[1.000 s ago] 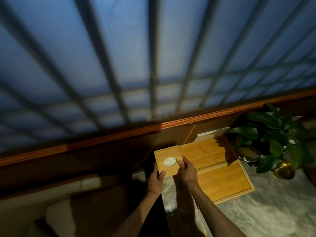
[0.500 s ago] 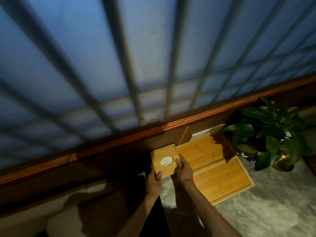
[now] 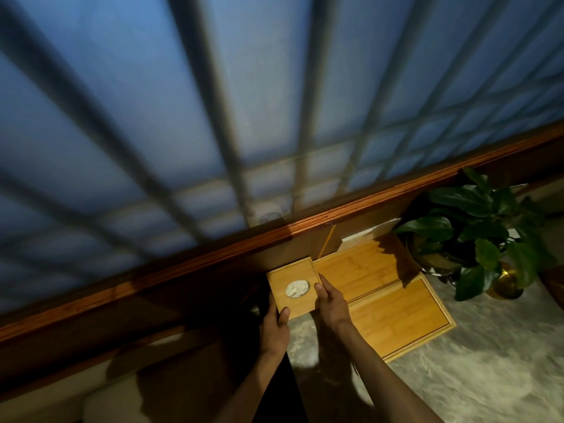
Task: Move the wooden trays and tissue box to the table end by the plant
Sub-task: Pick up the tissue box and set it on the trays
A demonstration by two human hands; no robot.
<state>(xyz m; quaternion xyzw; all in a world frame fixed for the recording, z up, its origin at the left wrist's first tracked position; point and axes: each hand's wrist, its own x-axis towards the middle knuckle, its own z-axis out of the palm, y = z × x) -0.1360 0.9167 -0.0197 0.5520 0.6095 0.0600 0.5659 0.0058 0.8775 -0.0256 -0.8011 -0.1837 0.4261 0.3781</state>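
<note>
A square wooden tissue box (image 3: 302,303) with a round hole showing white tissue is held at the table's far end near the wall. My left hand (image 3: 273,326) grips its near-left corner. My right hand (image 3: 331,303) grips its right side, thumb on top. Just right of the box two flat wooden trays lie side by side on the marble table (image 3: 476,380): the far tray (image 3: 363,270) and the near tray (image 3: 399,319). A leafy green plant (image 3: 482,236) stands to the right of the trays.
A brass pot (image 3: 506,285) holds the plant at the table's right. A wooden rail (image 3: 213,254) runs along the wall under a frosted, barred window. A pale cushion (image 3: 113,401) lies low at the left beside the table.
The view has shifted slightly; the tissue box stays in both hands beside the trays, with hardly any movement relative to them.
</note>
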